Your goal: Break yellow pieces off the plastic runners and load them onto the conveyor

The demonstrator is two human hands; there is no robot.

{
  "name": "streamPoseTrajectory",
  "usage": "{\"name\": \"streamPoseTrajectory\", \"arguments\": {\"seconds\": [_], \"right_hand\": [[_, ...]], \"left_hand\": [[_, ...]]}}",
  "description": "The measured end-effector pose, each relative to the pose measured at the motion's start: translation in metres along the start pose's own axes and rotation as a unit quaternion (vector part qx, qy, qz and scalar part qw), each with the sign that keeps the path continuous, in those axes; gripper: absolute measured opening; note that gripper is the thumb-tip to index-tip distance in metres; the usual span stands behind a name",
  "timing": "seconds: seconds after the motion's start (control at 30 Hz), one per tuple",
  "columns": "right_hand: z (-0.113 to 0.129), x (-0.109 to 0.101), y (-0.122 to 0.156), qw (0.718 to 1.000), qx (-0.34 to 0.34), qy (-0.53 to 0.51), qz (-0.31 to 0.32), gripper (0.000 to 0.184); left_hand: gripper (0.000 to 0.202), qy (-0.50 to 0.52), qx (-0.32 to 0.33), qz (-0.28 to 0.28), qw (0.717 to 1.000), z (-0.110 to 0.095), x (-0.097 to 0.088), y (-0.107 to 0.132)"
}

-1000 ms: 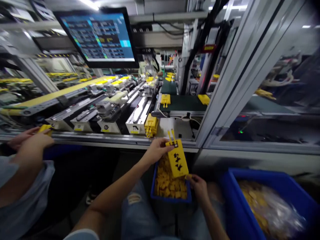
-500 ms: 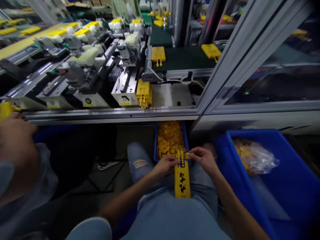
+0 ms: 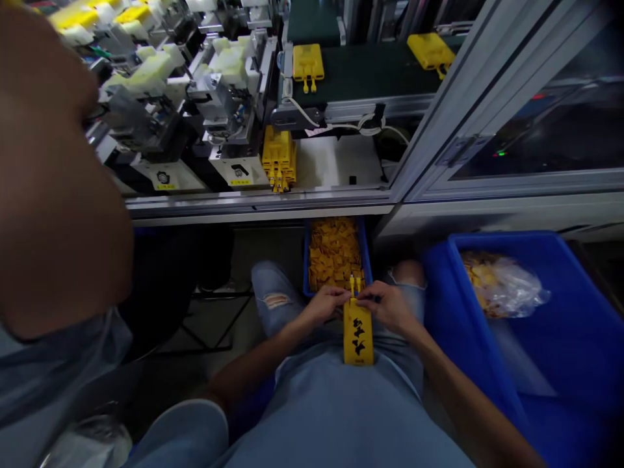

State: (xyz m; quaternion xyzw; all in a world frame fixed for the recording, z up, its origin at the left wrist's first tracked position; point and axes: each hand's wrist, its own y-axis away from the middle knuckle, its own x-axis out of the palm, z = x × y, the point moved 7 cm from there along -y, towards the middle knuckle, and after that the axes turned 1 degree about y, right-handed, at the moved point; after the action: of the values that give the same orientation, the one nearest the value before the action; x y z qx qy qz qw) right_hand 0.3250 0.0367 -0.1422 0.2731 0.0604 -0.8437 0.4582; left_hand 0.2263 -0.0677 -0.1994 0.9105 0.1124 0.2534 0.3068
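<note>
A yellow power bank [image 3: 358, 335] with black lettering lies in my lap, its two short yellow cable plugs [image 3: 355, 284] pointing away from me. My left hand [image 3: 325, 307] pinches its upper left corner beside the plugs. At the upper right corner, the fingers of my right hand [image 3: 389, 305] are closed and press a small yellow cover piece onto the plug end. Most of that piece is hidden by the fingertips. Just beyond my hands is a blue bin [image 3: 307, 266] filled with small yellow pieces [image 3: 336, 250].
Yellow power banks are stacked [image 3: 279, 156] on the machine ledge, and others [image 3: 308, 63] lie on a green conveyor [image 3: 370, 71]. Clamping fixtures [image 3: 224, 97] stand left of it. A big blue crate [image 3: 575, 364] holds a plastic bag [image 3: 511, 286]. A co-worker's arm [image 3: 58, 195] fills the left side.
My right hand has moved left with the small yellow piece onto the power bank's plug end, where a dark patch showed before. The co-worker's arm has come closer, and the view has tilted down.
</note>
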Motion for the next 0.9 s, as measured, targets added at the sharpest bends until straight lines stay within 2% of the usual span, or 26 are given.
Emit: {"name": "streamPoseTrajectory", "arguments": {"seconds": [0.13,0.23,0.33,0.43,0.5,0.57,0.67,0.73,0.8,0.9], "right_hand": [[0.005,-0.001,0.0,1.0,-0.026,0.008,-0.003,0.004],[0.007,-0.001,0.002,1.0,-0.022,-0.021,-0.001,0.003],[0.004,-0.004,0.004,0.998,0.019,-0.06,-0.003,0.018],[0.003,0.006,0.007,0.99,0.054,-0.1,0.089,0.019],[0.008,0.014,0.01,0.981,0.05,-0.116,0.146,0.021],[0.012,0.018,0.014,0.979,0.046,-0.116,0.159,0.02],[0.019,0.024,0.018,0.983,0.034,-0.112,0.144,0.015],[0.021,0.03,0.02,0.985,0.028,-0.113,0.128,0.014],[0.019,0.035,0.021,0.987,0.036,-0.121,0.104,0.016],[0.012,0.04,0.019,0.985,0.061,-0.142,0.076,0.024]], "left_hand": [[0.049,-0.061,0.023,0.038,0.997,-0.005,0.005,0.003],[0.043,-0.109,0.035,0.017,0.993,-0.014,0.002,0.004],[0.038,-0.108,0.029,0.026,0.993,-0.027,0.003,0.008],[0.03,-0.111,0.023,0.105,0.988,-0.039,0.016,0.017],[0.025,-0.131,0.035,0.134,0.982,-0.045,0.024,0.026],[0.022,-0.16,0.044,0.11,0.98,-0.047,0.026,0.034],[0.023,-0.196,0.06,0.041,0.978,-0.046,0.024,0.044],[0.025,-0.208,0.079,0.015,0.975,-0.047,0.023,0.05],[0.024,-0.211,0.099,0.006,0.972,-0.05,0.021,0.054],[0.02,-0.255,0.102,0.04,0.961,-0.056,0.022,0.059]]}}
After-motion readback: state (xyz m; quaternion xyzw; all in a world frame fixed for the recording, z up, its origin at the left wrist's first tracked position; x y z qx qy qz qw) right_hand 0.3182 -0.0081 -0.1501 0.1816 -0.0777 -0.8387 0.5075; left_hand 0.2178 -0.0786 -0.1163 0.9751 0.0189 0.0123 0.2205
